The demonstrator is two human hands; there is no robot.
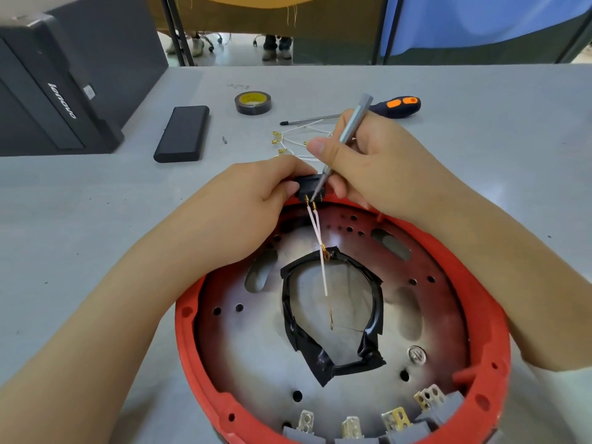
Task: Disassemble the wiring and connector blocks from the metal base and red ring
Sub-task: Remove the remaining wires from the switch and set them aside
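Both hands work at the far rim of the red ring [487,318], which lies on the grey table [80,219] near its front edge. The left hand [256,200] pinches a small black connector block [309,184] between thumb and curled fingers and holds it just above the rim. The right hand [368,155] grips a thin grey screwdriver [350,129] like a pen, and its tip touches the brass terminals on the near face of the block. Two white wires [317,229] hang from these terminals down over the metal base [256,347]; they cross, and each one ends in a small brass ring terminal.

The metal base sits inside the red ring and has many holes. A loop wrapped in black tape [320,357] lies around its middle opening. Along the near rim of the ring, four grey connector blocks [439,411] with metal tabs are still mounted.

Behind the hands, loose white wires with brass ends [288,142] lie on the table. Farther back are a screwdriver with a black and orange handle [395,108], a roll of black tape [253,103] and a flat black case [182,133]. A dark computer case [54,91] stands at the far left corner.
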